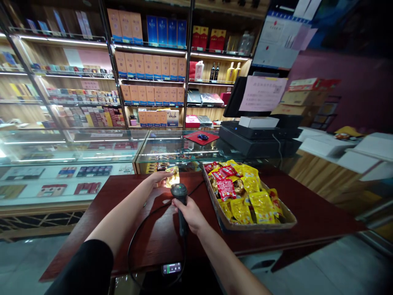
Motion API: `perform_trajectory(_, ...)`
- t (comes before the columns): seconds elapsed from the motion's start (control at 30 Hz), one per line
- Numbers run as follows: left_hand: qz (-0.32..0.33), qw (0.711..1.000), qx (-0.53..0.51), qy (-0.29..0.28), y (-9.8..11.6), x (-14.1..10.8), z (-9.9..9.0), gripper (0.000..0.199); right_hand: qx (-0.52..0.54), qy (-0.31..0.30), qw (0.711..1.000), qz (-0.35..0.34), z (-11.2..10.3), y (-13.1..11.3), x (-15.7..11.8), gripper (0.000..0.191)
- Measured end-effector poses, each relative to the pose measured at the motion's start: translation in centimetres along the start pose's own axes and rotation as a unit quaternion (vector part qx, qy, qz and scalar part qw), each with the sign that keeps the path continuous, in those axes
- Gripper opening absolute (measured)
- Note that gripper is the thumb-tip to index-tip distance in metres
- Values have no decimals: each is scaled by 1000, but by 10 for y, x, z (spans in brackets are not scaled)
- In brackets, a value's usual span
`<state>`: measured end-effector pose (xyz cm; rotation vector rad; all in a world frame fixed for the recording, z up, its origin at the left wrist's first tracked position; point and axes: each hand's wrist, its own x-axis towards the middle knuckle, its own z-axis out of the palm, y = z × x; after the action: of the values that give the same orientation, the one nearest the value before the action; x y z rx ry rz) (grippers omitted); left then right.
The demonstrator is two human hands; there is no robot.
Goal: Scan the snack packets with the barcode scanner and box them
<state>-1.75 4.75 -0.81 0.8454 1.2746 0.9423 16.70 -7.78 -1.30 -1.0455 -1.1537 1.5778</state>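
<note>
2 hands in use: L hand (pixel 158 179) has its grip pinching 1 yellow pkt (pixel 172 177) over the far side of the desk (pixel 307 217); R hand (pixel 190 214) has its grip wrapped round 1 handheld barcode scanner (pixel 179 192), head just beside that pkt. To R, 1 cardboard tray (pixel 260 226) w/ at least 3 red pkts (pixel 226 189) + many yellow pkts (pixel 262 207), exact no. unclear. Behind: 1 blue mouse (pixel 202 137) on 1 red mat (pixel 213 137).

Any print on the small, shiny yellow packet (pixel 173 174) was too small to read. The black cloth sleeve (pixel 86 264) at near left was cut off by the view's edge.
</note>
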Motion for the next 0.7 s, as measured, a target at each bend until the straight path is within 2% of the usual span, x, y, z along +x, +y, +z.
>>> perform_trajectory(0.17, -15, 1000, -17, -15, 4, -9, 5, 44, -16, 24, 999, -28, -6, -2, 2, 40)
perform_trajectory(0.33, -6, 997, -9, -73, 15, -24, 32, 45, -27, 70, 991, -106, -26, -32, 9, 42)
perform_trajectory(0.43, 11, 991, 1, -130, 27, -31, 63, 40, -13, 93, 987, -131, -47, -56, 12, 42)
perform_trajectory(0.57, 31, 982, 5, -186, 42, -30, 121, 35, 7, 119, 978, -169, -82, -87, 5, 39)
perform_trajectory(0.63, 51, 983, 7, -178, 44, -24, 154, 39, 3, 146, 974, -176, -101, -101, -1, 39)
perform_trajectory(0.7, 75, 987, 10, -144, 42, -15, 185, 46, -12, 179, 968, -176, -119, -112, -5, 39)
